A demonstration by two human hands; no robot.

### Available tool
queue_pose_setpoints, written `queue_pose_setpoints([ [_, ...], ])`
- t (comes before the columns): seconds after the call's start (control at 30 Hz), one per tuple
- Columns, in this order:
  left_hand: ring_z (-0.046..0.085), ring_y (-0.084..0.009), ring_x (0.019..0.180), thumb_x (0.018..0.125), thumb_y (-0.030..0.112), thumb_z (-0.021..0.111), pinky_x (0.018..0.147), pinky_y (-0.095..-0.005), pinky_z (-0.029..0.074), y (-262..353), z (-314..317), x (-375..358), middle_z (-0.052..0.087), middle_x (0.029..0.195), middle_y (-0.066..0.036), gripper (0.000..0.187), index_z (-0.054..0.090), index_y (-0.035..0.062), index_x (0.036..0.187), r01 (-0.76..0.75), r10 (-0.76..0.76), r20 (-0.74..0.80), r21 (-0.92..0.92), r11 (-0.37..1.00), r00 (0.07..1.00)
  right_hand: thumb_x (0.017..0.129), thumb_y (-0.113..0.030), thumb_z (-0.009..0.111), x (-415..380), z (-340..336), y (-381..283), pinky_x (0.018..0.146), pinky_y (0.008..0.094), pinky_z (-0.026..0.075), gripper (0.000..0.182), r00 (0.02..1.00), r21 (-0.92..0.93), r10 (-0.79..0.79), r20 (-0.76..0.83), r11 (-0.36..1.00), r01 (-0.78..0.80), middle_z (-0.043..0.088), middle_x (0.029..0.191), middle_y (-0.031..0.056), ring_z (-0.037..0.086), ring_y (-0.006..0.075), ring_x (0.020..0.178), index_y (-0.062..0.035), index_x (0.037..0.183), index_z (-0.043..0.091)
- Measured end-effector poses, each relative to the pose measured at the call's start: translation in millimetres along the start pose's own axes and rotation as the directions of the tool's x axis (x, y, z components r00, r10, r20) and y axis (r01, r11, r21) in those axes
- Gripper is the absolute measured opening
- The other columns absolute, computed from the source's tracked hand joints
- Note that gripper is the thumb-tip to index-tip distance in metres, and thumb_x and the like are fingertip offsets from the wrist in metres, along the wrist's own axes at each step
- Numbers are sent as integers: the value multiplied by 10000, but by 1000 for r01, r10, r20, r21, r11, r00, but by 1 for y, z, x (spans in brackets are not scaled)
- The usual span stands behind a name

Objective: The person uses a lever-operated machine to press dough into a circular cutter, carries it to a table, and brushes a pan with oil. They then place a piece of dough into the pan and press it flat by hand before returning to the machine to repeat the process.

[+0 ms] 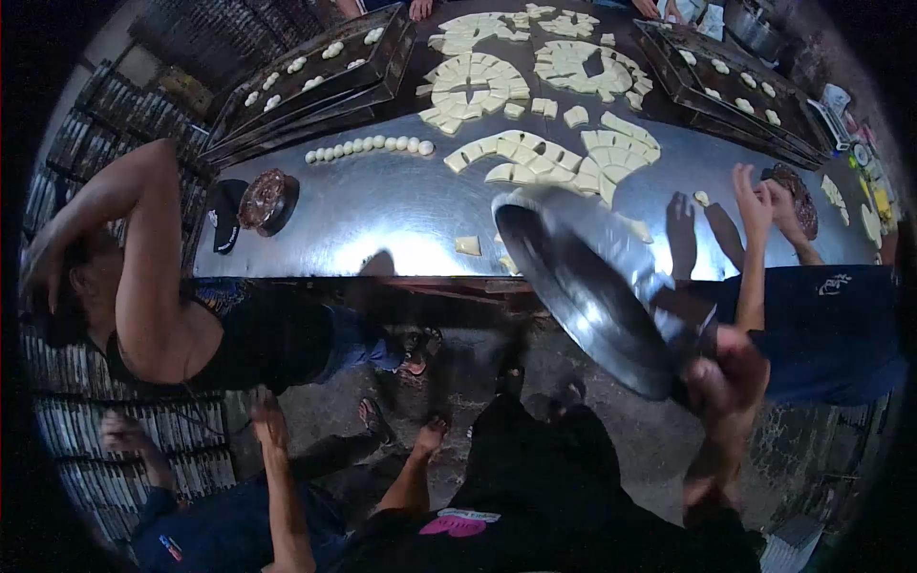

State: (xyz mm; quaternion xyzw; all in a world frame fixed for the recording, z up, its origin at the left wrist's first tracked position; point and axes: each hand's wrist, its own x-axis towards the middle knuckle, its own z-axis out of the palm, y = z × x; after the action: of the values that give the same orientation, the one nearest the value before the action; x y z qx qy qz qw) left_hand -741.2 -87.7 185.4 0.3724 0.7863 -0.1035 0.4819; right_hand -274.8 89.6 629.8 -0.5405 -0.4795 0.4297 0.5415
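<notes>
My right hand (728,372) is closed on the near side of a large round metal pan (587,291). The pan is tilted and smeared by motion, and it hangs over the table's front edge. My left hand (433,437) hangs low beside my body, away from the table; its fingers are too small and dark to make out. Beyond the pan, cut dough pieces (521,153) lie in curved rows on the metal table (382,205). A square dough piece (467,245) lies near the front edge, left of the pan.
A row of dough balls (368,147) lies at the left. Baking trays with dough, one at left (310,81) and one at right (735,86), stand at the back. A bowl of brown filling (267,201) sits near a cap (225,215). People stand on both sides of me.
</notes>
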Motion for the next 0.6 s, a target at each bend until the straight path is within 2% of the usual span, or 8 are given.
queue_pose_setpoints([
  [0.17,604,-241,760,914,273,540,611,-329,467,-27,43,-17,625,893,-108,238,640,69,987,-71,75,76,-63,996,994,777,-217,744,-93,-98,23,617,280,471,314,979,-225,204,23,955,-194,624,753,61,575,130,683,30,930,626],
  [0.23,592,-199,711,921,277,541,566,-316,455,-25,60,-12,620,838,-77,236,633,64,967,-187,194,56,-105,977,979,746,-224,776,-131,-146,29,653,305,475,361,868,-367,496,38,814,-449,628,760,63,580,151,712,49,925,622],
  [0.33,575,-134,637,931,283,543,500,-296,437,12,88,7,612,756,-32,240,623,57,939,-405,428,-45,-423,810,903,772,-256,761,-212,-201,73,635,308,455,362,805,-242,564,-183,768,-593,618,745,64,564,153,702,46,924,633],
  [0.37,569,-113,613,935,285,544,478,-289,431,33,104,9,610,728,-16,243,619,55,929,-389,416,-83,-555,735,905,787,-274,751,-236,-227,79,621,302,443,365,764,-211,568,-307,742,-636,609,731,61,552,146,694,45,921,637],
  [0.4,576,-119,625,926,238,561,491,-285,433,67,123,1,606,701,-22,204,623,49,878,-320,335,-105,-653,687,936,797,-269,747,-245,-259,82,622,297,441,350,801,-265,582,-142,757,-597,597,711,52,539,133,692,39,927,644],
  [0.43,583,-126,637,917,190,577,504,-281,435,104,138,-8,602,674,-27,179,627,44,827,-265,253,-131,-737,622,959,795,-266,749,-270,-287,103,616,281,433,350,807,-278,555,-203,758,-591,597,715,43,527,117,693,39,935,647],
  [0.57,627,-159,716,900,181,588,571,-281,462,208,204,-70,634,724,-51,171,639,28,844,-95,471,314,-743,663,825,805,-207,726,-324,-383,136,632,270,453,287,760,-318,554,-338,693,-647,633,747,50,554,109,707,26,959,656],
  [0.6,620,-167,707,892,173,585,592,-286,461,224,231,-82,637,756,-58,152,637,30,899,-341,476,187,-483,806,859,809,-182,716,-331,-404,141,644,268,463,269,770,-323,483,-418,713,-623,644,759,54,567,110,716,28,965,655],
])
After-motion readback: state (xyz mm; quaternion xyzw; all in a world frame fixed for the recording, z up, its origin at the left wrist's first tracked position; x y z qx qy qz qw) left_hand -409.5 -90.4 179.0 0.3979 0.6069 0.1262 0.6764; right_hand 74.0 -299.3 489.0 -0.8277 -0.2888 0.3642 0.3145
